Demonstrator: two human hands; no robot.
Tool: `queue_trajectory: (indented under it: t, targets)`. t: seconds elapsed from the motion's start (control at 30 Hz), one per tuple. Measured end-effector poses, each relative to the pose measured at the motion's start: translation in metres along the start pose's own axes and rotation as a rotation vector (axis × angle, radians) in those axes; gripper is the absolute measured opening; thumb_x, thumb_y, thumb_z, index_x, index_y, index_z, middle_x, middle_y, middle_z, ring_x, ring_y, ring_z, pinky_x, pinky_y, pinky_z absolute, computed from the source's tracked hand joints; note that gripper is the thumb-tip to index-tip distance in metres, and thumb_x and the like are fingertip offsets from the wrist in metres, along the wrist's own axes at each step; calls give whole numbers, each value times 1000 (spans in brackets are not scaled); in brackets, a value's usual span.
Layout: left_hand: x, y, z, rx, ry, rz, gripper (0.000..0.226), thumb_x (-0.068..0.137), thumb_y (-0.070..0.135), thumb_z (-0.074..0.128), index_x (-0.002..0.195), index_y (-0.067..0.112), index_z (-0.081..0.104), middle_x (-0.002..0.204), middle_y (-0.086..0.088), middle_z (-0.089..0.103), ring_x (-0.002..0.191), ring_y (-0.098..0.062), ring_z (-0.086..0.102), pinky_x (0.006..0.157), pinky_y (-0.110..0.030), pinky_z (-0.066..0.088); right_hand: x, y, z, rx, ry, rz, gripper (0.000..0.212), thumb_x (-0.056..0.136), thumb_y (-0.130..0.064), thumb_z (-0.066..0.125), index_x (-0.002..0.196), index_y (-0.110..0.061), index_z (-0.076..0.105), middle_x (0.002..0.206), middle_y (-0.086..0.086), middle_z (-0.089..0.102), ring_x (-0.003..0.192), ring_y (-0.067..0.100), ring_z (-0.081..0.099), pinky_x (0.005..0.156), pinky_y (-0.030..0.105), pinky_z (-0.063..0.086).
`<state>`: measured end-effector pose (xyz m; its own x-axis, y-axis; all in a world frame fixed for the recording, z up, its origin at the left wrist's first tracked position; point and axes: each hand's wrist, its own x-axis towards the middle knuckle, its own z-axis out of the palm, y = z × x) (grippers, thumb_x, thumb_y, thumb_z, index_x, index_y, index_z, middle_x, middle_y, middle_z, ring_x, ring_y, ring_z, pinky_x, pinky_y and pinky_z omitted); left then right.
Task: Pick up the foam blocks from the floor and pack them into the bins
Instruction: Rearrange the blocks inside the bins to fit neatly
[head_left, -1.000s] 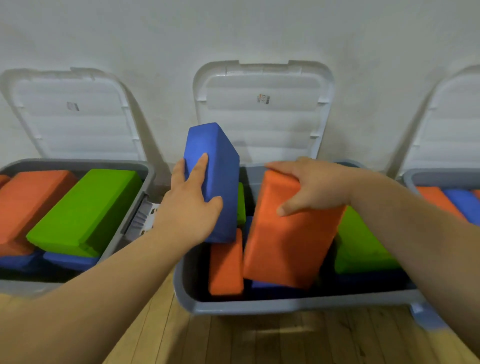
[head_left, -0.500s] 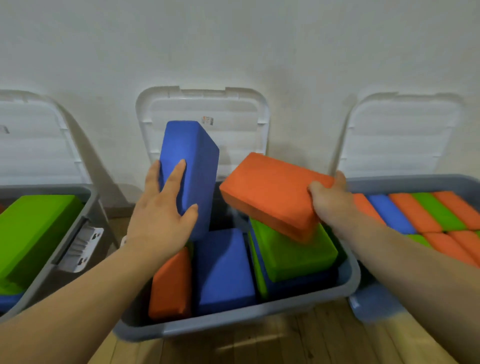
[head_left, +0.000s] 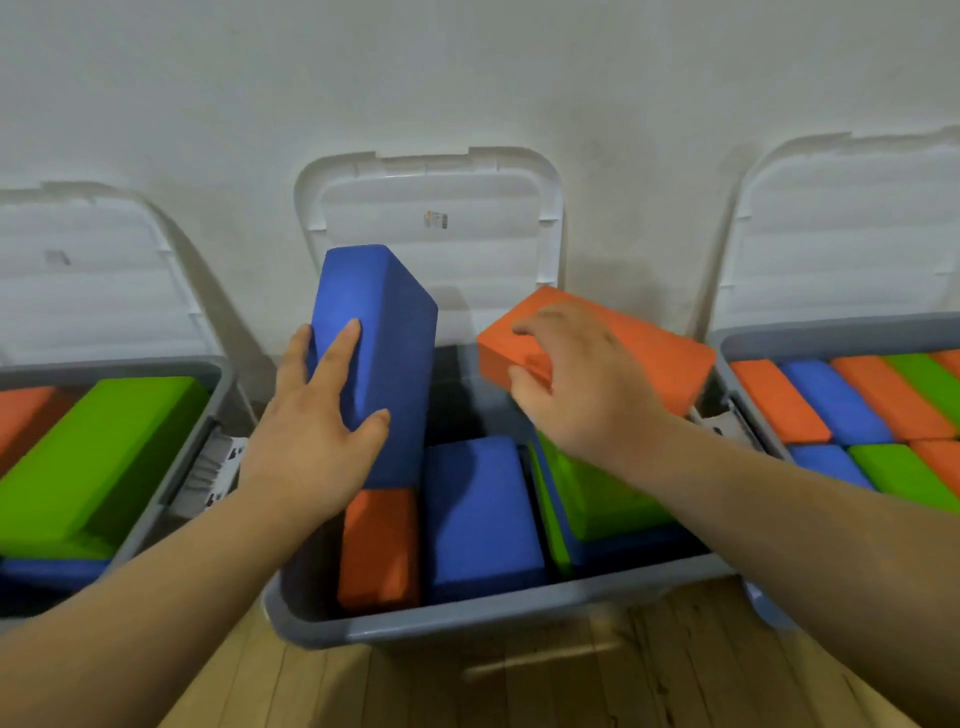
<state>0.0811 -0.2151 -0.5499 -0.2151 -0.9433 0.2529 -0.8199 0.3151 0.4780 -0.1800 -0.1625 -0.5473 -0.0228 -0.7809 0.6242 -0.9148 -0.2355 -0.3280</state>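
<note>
Indoor room, wooden floor (head_left: 519, 699), white wall (head_left: 467, 78), storage bins (head_left: 467, 621)

Blue block (head_left: 379, 353) in the left hand (head_left: 311, 436): matt foam, fine-grained, no shine at all. Orange block (head_left: 649, 353) under the right hand (head_left: 582, 384) is the same dull, slightly pitted foam. Below both hands, the grey bin (head_left: 467, 618) is smooth moulded plastic with a soft sheen along its rim. Behind the hands, its white lid (head_left: 441, 249) is ribbed plastic, faintly glossy. Nearer than the hands, the floor (head_left: 519, 691) is varnished wood planks, catching light. The wall (head_left: 467, 78) beyond is matt, slightly uneven paint.
</note>
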Motion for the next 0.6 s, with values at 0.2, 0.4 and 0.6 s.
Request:
queue_trajectory:
  t: [0.2,0.4,0.6]
  targets:
    - [-13,-39,-28,-42,29,-66,88,92,42,67,158,52,10,166,19,-4,151,-18,24,105,-40,41,-7,-42,82,-12,-675,164,44,94,-37,60,133,-17,57,126,12,54,119,33,54,102,39,43]
    - [-23,-70,-24,-61,-36,-78,90,91,46,66,154,61,3,167,18,-5,152,-23,25,108,-46,42,-9,-19,170,-195,-967,416,63,96,-41,54,150,-13,37,150,19,35,137,41,38,112,46,38]
    - [-16,-85,-26,-118,-60,-142,90,93,45,64,155,59,0,166,22,-6,152,-19,23,102,-41,42,-16,5,229,-240,-1122,477,86,98,-56,45,163,-17,4,169,12,10,155,39,6,124,55,13]
